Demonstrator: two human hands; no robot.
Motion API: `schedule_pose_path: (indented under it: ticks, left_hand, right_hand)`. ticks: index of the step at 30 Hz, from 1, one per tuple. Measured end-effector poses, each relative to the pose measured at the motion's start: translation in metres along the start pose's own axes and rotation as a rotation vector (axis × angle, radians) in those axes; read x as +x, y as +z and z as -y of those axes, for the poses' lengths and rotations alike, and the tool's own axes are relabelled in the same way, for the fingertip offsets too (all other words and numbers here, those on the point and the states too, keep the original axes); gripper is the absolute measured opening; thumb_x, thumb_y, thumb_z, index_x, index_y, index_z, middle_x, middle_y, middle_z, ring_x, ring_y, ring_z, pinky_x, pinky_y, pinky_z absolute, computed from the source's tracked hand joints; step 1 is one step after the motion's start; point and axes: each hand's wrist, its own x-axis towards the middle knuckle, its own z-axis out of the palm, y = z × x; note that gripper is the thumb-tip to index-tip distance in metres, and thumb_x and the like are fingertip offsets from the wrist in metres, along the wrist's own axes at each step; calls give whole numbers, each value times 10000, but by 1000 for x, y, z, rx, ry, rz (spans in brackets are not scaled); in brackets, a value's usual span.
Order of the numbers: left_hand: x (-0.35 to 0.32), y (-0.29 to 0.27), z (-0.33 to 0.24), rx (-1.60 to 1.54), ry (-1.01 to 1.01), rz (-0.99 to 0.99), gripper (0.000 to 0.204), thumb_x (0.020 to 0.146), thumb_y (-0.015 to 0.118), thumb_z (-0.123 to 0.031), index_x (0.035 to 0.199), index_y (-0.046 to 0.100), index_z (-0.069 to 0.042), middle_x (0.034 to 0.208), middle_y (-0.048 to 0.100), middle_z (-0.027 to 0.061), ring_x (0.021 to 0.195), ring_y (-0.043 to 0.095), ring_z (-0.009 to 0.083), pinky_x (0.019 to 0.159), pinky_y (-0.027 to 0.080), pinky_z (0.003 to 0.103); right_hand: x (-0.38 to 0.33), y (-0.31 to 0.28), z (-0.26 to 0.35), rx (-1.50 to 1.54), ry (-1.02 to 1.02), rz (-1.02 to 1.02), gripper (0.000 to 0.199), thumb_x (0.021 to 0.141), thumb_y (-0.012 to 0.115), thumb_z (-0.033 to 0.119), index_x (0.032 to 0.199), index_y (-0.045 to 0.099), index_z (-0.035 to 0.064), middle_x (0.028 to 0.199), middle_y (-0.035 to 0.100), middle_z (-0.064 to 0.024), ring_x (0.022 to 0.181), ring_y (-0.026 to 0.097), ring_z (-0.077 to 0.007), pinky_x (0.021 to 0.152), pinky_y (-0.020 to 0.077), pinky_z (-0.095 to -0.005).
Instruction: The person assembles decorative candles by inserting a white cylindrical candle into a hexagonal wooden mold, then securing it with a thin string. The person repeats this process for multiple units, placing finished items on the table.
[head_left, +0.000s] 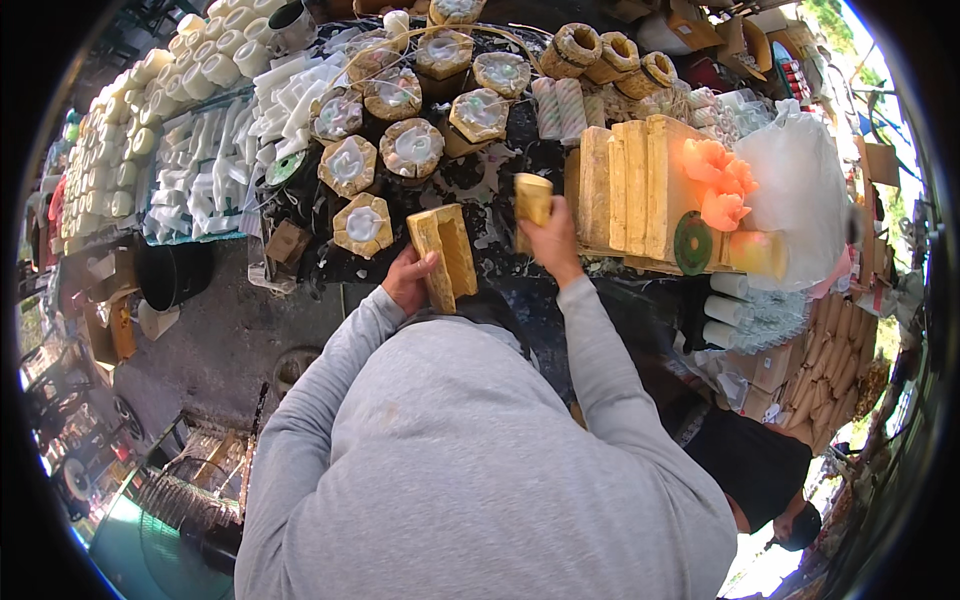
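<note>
My left hand (409, 279) is closed on the side of a yellow, worn rectangular mold piece (430, 240) with a long hollow facing right. It stands upright at the table's near edge. A little to its right, my right hand (556, 245) grips a smaller yellow block (533, 199), slightly smeared by motion. The block and the mold piece are apart. Beyond my hands stand several hexagonal molds (412, 148) filled with whitish, glossy material. Right of my right hand, a row of yellow slab-like molds (628, 190) stands on edge.
An orange petal-shaped piece (720, 182) and a green tape roll (691, 243) sit by the slabs, near a plastic bag (790, 180). White cylinders (220, 68) and white sticks (205, 165) fill the left. A black bucket (172, 275) stands below; another person (748, 455) is at lower right.
</note>
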Motion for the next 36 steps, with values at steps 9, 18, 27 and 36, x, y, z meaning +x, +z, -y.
schedule_pose_path:
  ticks: [9, 18, 27, 36]
  left_hand:
    - [10, 25, -8, 386, 153, -36, 1023, 809, 930, -171, 1599, 288, -74, 1476, 540, 133, 1380, 543, 263, 1157, 462, 444]
    - [24, 13, -17, 1003, 415, 49, 1074, 758, 935, -176, 1572, 244, -56, 1469, 515, 193, 1379, 547, 336, 1168, 446, 436]
    - [38, -28, -1, 1335, 574, 68, 1067, 733, 925, -96, 1573, 268, -47, 1503, 479, 230, 1399, 535, 414, 1172, 443, 458]
    - [53, -36, 49, 1122, 723, -169, 1145, 697, 997, -246, 1568, 291, -14, 1494, 526, 192, 1373, 577, 332, 1167, 457, 427]
  right_hand:
    - [-73, 51, 42, 715, 75, 130, 479, 1131, 581, 299, 1532, 451, 71, 1315, 617, -70, 1152, 636, -170, 1011, 531, -332]
    - [-70, 67, 43, 557, -145, 384, 695, 1126, 529, 445, 1630, 261, 49, 1586, 414, -146, 1495, 387, -250, 1245, 316, -373]
    - [-52, 69, 44, 281, -62, 478, 1171, 665, 1008, 246, 1590, 312, 73, 1450, 533, -120, 1357, 538, -250, 1182, 428, -379]
    - [-50, 83, 41, 327, -42, 438, 1142, 667, 987, 208, 1577, 311, 67, 1423, 539, -134, 1343, 547, -256, 1171, 436, -370]
